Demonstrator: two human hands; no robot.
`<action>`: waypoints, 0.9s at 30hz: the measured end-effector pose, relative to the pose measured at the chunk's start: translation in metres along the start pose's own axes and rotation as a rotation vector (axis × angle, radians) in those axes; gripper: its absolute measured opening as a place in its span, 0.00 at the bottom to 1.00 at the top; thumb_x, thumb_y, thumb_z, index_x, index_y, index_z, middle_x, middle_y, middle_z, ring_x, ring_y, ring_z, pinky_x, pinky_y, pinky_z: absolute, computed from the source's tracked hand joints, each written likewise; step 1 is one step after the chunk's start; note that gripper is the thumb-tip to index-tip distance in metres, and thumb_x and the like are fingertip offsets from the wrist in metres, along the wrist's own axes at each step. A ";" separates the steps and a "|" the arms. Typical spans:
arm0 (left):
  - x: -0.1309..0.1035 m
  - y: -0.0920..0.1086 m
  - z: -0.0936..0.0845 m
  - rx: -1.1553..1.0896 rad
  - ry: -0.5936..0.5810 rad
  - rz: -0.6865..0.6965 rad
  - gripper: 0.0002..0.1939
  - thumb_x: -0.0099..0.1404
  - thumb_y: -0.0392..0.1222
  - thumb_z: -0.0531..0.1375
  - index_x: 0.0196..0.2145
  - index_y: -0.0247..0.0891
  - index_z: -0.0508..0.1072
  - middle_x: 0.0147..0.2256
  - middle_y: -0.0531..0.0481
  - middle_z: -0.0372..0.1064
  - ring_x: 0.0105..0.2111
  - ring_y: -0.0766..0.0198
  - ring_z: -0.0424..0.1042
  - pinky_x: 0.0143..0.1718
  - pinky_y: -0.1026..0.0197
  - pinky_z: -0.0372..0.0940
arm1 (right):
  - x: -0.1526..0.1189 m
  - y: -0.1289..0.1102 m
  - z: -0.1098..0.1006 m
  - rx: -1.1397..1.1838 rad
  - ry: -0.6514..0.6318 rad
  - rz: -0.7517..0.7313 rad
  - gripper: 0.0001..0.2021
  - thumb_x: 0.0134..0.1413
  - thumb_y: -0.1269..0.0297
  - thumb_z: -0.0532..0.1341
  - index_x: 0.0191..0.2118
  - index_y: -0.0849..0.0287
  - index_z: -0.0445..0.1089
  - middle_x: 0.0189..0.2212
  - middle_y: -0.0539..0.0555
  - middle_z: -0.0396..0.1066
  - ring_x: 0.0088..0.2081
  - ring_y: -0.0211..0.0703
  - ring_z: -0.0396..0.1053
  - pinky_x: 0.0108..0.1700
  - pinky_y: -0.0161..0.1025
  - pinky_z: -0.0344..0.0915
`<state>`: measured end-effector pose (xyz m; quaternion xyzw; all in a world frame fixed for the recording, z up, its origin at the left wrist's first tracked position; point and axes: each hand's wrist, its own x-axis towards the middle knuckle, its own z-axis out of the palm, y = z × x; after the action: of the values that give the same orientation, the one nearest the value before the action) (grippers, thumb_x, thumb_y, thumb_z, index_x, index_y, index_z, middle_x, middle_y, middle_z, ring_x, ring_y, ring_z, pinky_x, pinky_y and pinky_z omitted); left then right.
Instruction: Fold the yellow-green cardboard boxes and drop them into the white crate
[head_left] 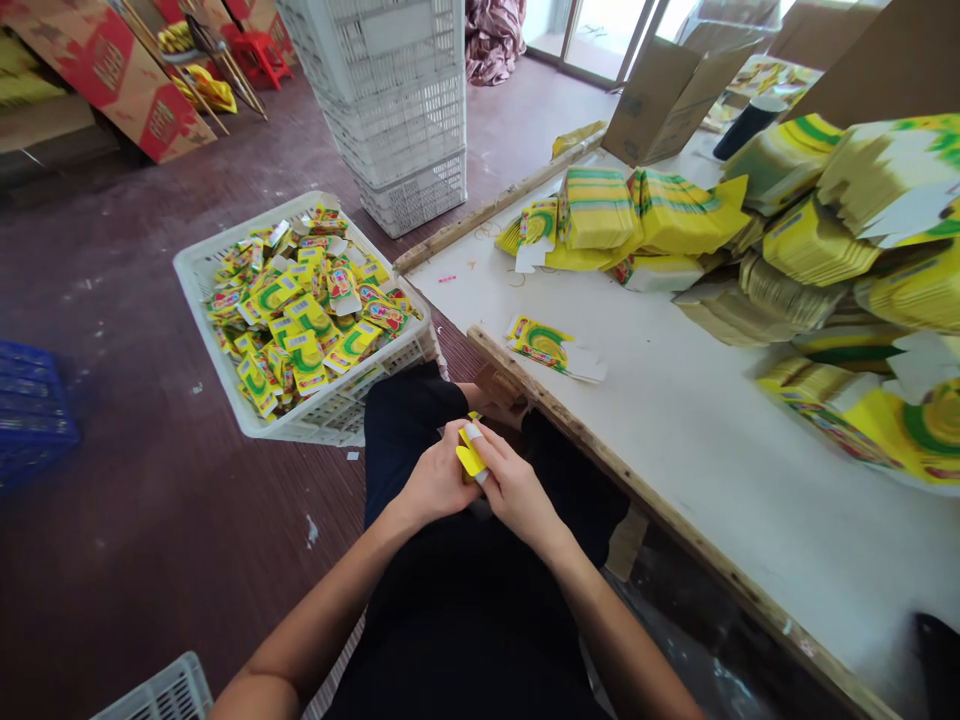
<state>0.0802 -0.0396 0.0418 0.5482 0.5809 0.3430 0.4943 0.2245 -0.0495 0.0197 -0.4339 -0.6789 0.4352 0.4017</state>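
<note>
Over my lap, both hands hold one small yellow cardboard box (470, 460) between them. My left hand (439, 478) wraps round its left side. My right hand (517, 490) grips the right side, with white tips on its thumb and a finger. A yellow end flap of the box stands out between the hands; most of the box is hidden by my fingers. To the left of my knees a white plastic crate (251, 428) holds many small yellow and green printed boxes (307, 320). On the table to my right lies a flat unfolded carton (551, 345).
Stacks of flat yellow cartons (817, 240) cover the far right of the white table (675, 420), which has a wooden edge (600, 450). Tall stacked white crates (397, 110) stand ahead. A blue crate (34, 410) is at far left. A brown cardboard box (660, 100) sits at the table's back.
</note>
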 end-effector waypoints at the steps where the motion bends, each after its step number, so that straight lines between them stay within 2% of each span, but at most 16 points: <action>1: 0.000 -0.001 0.000 -0.004 0.041 0.013 0.29 0.38 0.25 0.67 0.40 0.44 0.70 0.41 0.48 0.68 0.37 0.56 0.72 0.41 0.58 0.65 | 0.000 0.001 -0.001 -0.033 0.023 -0.024 0.23 0.60 0.71 0.53 0.59 0.47 0.65 0.59 0.54 0.65 0.60 0.48 0.64 0.60 0.48 0.64; 3: -0.002 -0.001 -0.001 0.006 0.115 0.037 0.30 0.38 0.26 0.68 0.41 0.43 0.70 0.43 0.46 0.68 0.43 0.53 0.71 0.49 0.55 0.63 | 0.000 0.006 -0.004 -0.085 0.084 -0.047 0.24 0.60 0.73 0.52 0.59 0.46 0.65 0.58 0.55 0.66 0.57 0.47 0.66 0.58 0.47 0.66; 5: -0.003 -0.001 -0.005 0.062 0.136 0.065 0.27 0.40 0.28 0.68 0.39 0.42 0.72 0.40 0.47 0.69 0.44 0.51 0.70 0.52 0.53 0.62 | 0.001 0.010 -0.008 -0.138 0.111 -0.060 0.23 0.61 0.72 0.53 0.59 0.47 0.64 0.59 0.56 0.65 0.58 0.48 0.66 0.58 0.47 0.66; 8: -0.004 -0.001 -0.013 0.224 0.063 0.165 0.22 0.45 0.35 0.67 0.40 0.41 0.72 0.38 0.48 0.71 0.40 0.53 0.72 0.47 0.51 0.66 | -0.001 0.012 -0.011 -0.214 0.025 -0.096 0.20 0.61 0.69 0.54 0.58 0.50 0.66 0.62 0.58 0.61 0.60 0.50 0.62 0.57 0.47 0.67; 12: -0.004 -0.003 -0.021 0.368 -0.039 0.268 0.23 0.49 0.38 0.65 0.45 0.40 0.71 0.41 0.47 0.74 0.41 0.55 0.74 0.44 0.54 0.68 | -0.001 0.011 -0.017 -0.304 -0.079 -0.123 0.14 0.62 0.67 0.56 0.50 0.52 0.72 0.61 0.59 0.61 0.59 0.50 0.64 0.55 0.46 0.69; 18: 0.002 -0.004 -0.028 0.402 -0.190 0.236 0.26 0.48 0.40 0.67 0.46 0.37 0.72 0.42 0.45 0.76 0.40 0.55 0.76 0.42 0.56 0.69 | 0.006 0.007 -0.036 -0.322 -0.241 -0.184 0.10 0.59 0.69 0.58 0.43 0.53 0.74 0.58 0.62 0.64 0.55 0.49 0.68 0.52 0.46 0.70; 23: 0.005 -0.003 -0.031 0.496 -0.220 0.248 0.25 0.48 0.41 0.66 0.46 0.39 0.73 0.41 0.46 0.76 0.40 0.54 0.76 0.42 0.56 0.69 | 0.007 0.006 -0.040 -0.274 -0.303 -0.132 0.12 0.58 0.71 0.58 0.46 0.56 0.74 0.60 0.66 0.61 0.57 0.53 0.66 0.54 0.49 0.68; 27: 0.004 -0.007 -0.027 0.581 -0.227 0.245 0.25 0.49 0.41 0.65 0.47 0.39 0.72 0.41 0.45 0.76 0.40 0.53 0.76 0.42 0.55 0.69 | 0.004 0.013 -0.034 -0.194 -0.344 -0.068 0.15 0.57 0.70 0.59 0.48 0.54 0.74 0.62 0.64 0.59 0.61 0.54 0.62 0.57 0.51 0.65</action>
<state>0.0525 -0.0333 0.0423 0.7669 0.5252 0.1566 0.3339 0.2576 -0.0341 0.0186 -0.3668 -0.7906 0.4214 0.2506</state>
